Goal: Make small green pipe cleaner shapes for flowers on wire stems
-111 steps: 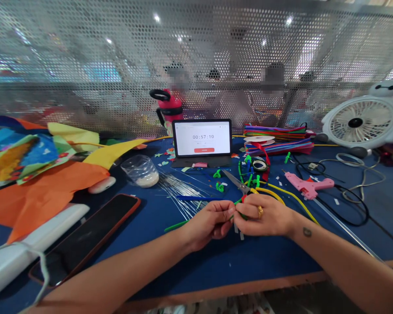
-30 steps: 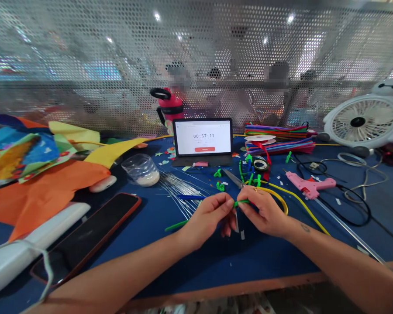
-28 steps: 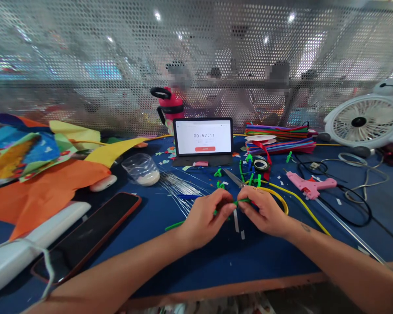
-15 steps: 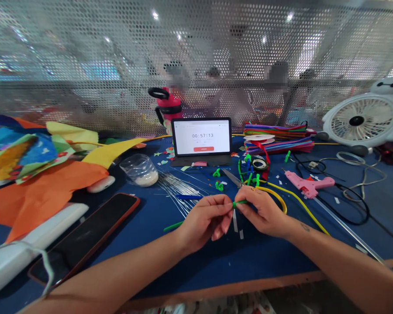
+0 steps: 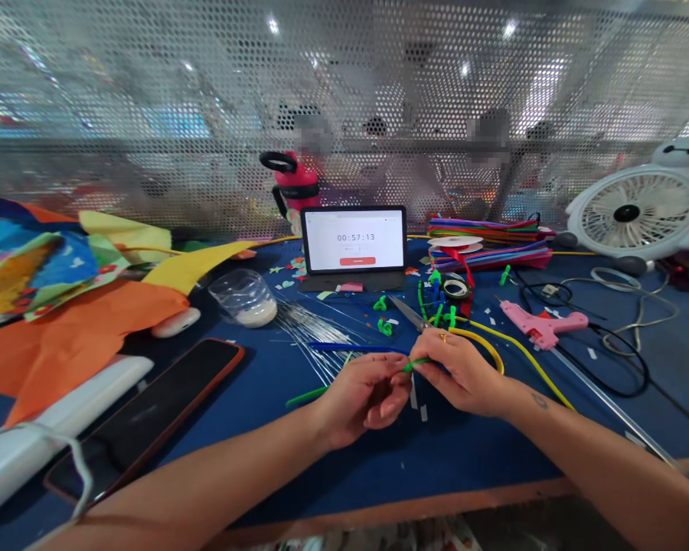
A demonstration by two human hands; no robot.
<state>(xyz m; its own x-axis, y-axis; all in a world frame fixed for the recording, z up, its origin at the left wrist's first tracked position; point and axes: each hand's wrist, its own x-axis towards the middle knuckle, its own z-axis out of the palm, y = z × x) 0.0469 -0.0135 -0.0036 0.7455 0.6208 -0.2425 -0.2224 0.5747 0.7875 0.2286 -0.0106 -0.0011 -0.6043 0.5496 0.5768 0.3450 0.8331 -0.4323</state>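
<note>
Between my two hands is a small green pipe cleaner piece (image 5: 416, 364). My left hand (image 5: 370, 394) pinches its left end between thumb and fingertips, the other fingers curled. My right hand (image 5: 456, 367), with a ring on one finger, grips the right end. Behind my left hand a blue pipe cleaner (image 5: 350, 347) lies across silver wires (image 5: 315, 329). A longer green strip (image 5: 307, 396) shows left of my left wrist. Scissors (image 5: 410, 314) lie just beyond my right hand, near small twisted green pieces (image 5: 385, 327).
A tablet (image 5: 356, 241) stands behind, with a pink bottle (image 5: 295, 184) near it. At right are a pink glue gun (image 5: 543, 325) and a white fan (image 5: 637, 210). A clear cup (image 5: 244, 298), phone (image 5: 155, 417) and orange sheets (image 5: 86, 325) lie left.
My left hand has shifted slightly down, showing more of the blue pipe cleaner behind it. The green piece between my fingertips has turned a little. Both hands still grip it.
</note>
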